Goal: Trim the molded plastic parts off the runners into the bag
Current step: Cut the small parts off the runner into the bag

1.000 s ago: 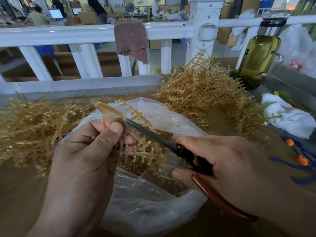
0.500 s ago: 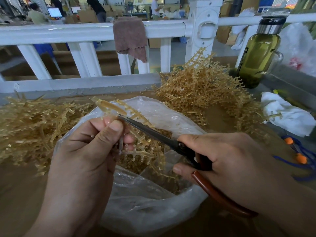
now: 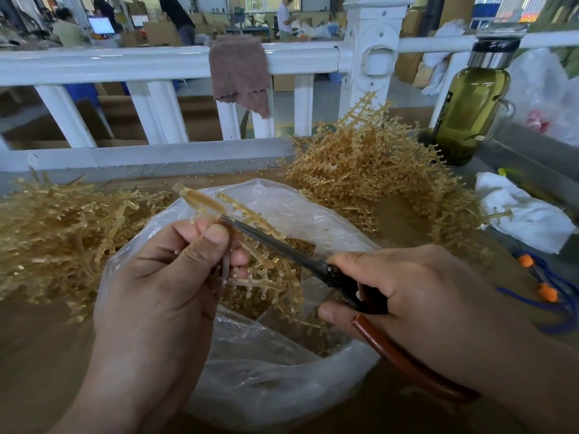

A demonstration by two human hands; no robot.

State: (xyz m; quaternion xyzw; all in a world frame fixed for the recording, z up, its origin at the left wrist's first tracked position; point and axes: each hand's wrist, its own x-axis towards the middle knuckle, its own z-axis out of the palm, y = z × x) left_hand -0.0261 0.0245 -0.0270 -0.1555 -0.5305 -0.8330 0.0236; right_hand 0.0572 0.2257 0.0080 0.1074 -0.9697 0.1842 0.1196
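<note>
At frame centre, the left hand [image 3: 163, 286] pinches an amber branched plastic runner [image 3: 266, 267] over the clear plastic bag [image 3: 282, 380], while the right hand [image 3: 416, 302] grips black red-handled scissors [image 3: 282, 245].

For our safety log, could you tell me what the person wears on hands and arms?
Nothing visible: the left hand and right hand are ungloved, with no rings in view, and no sleeve or watch shows before the frame's edge.

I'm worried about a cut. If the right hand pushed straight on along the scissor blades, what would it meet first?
Likely the runner pinched in the left hand, whose thumb lies beside the tip of the scissors. Depth is unclear.
</note>
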